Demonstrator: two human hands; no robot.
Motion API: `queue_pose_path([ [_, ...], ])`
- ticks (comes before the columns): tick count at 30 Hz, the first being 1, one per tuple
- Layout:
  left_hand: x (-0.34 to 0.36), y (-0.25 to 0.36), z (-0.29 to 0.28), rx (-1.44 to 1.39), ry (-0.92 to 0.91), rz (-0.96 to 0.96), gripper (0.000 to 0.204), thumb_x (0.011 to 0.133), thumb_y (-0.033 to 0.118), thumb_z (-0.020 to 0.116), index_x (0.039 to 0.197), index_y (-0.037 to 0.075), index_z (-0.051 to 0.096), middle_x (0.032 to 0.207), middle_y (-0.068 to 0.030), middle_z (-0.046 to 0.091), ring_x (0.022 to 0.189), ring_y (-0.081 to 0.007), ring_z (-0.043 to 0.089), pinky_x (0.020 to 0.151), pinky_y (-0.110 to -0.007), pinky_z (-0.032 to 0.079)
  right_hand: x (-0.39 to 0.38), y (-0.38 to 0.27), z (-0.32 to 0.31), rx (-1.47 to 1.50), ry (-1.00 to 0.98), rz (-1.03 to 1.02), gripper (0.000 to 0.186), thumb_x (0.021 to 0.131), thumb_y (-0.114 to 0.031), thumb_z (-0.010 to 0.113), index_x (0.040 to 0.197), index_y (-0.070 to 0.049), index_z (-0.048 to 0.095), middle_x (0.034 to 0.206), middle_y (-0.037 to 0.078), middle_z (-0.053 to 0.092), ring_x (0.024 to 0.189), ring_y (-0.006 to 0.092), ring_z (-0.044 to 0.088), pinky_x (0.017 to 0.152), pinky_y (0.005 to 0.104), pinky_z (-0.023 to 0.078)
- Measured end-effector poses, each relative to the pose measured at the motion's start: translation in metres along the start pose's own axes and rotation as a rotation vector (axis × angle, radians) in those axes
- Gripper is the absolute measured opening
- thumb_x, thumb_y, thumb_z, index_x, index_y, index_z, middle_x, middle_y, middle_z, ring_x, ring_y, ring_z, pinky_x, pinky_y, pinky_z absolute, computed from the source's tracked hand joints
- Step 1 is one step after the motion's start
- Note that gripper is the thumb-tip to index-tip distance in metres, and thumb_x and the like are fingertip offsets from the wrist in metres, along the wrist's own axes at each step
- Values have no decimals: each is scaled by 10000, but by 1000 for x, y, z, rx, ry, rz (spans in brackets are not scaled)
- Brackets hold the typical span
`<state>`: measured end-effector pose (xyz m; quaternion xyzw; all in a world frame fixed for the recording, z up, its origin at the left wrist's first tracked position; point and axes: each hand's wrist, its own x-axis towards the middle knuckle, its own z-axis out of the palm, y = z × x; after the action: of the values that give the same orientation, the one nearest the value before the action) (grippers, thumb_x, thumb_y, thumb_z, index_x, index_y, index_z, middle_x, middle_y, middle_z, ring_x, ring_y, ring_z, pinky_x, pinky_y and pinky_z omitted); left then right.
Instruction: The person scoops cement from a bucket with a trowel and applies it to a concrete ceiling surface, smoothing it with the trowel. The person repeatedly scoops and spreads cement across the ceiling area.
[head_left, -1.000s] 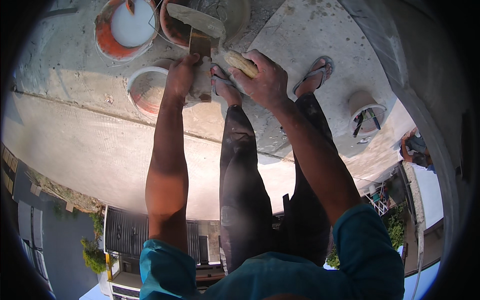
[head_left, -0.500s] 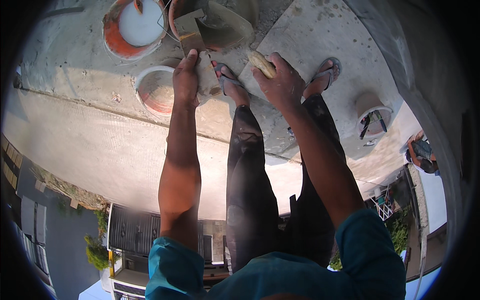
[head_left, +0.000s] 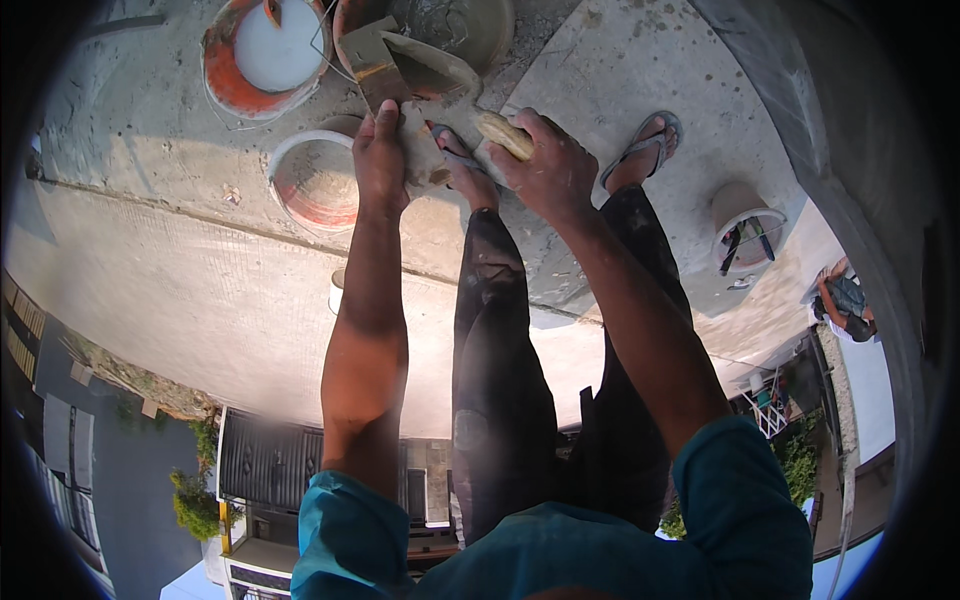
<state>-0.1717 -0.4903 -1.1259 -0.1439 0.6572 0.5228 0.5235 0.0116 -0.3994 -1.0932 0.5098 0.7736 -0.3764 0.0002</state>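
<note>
My left hand (head_left: 380, 165) grips a flat, mortar-smeared metal plate (head_left: 374, 70), its thumb lying along the plate. My right hand (head_left: 552, 170) is wrapped round the pale wooden handle of a trowel (head_left: 505, 135). The trowel's bent neck leads up and left to its blade, which lies against or just beside the far part of the plate; I cannot tell if they touch. Beyond both tools stands a wide tub (head_left: 505, 35) of grey wet mix. Part of the plate is hidden behind my left hand.
An orange bucket of whitish liquid (head_left: 285, 55) stands at far left. Nearer is a mortar-stained bucket (head_left: 312, 180). A white pail with tools (head_left: 750, 235) is at right. My sandalled feet are between. A ledge edge drops toward a street; another person (head_left: 845, 300) shows at far right.
The trowel and my right hand have shifted slightly left. The trowel blade has swung toward the plate, uncovering more of the tub's mix. My left hand has moved slightly right.
</note>
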Motion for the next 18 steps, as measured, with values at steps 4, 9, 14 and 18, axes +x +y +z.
queue_pose_path([
  [4,4,-11,-5,36,12,49,317,1061,273,464,1190,9,583,936,-130,679,734,-215,677,648,-354,581,0,5,-2,-25,-5,46,379,753,-334,800,1051,-157,649,941,37,721,815,258,724,674,388,568],
  [9,6,-12,-2,52,61,36,312,1058,265,466,1174,4,591,943,-124,679,751,-201,672,651,-348,584,6,12,-6,-35,-64,96,373,750,-346,795,1039,-153,662,910,48,727,832,281,724,683,405,565],
  [14,-3,-2,-7,43,39,40,298,1055,266,470,1151,12,592,916,-108,670,747,-201,672,665,-349,589,14,13,-12,-52,-125,149,371,756,-381,782,1021,-149,665,878,62,726,843,292,720,706,421,555],
  [18,-9,12,-9,-11,81,6,316,1059,297,459,1134,24,598,874,-91,659,719,-209,670,654,-348,581,16,22,-10,-61,-115,237,368,778,-404,760,1011,-142,651,857,68,720,841,299,714,709,426,547],
])
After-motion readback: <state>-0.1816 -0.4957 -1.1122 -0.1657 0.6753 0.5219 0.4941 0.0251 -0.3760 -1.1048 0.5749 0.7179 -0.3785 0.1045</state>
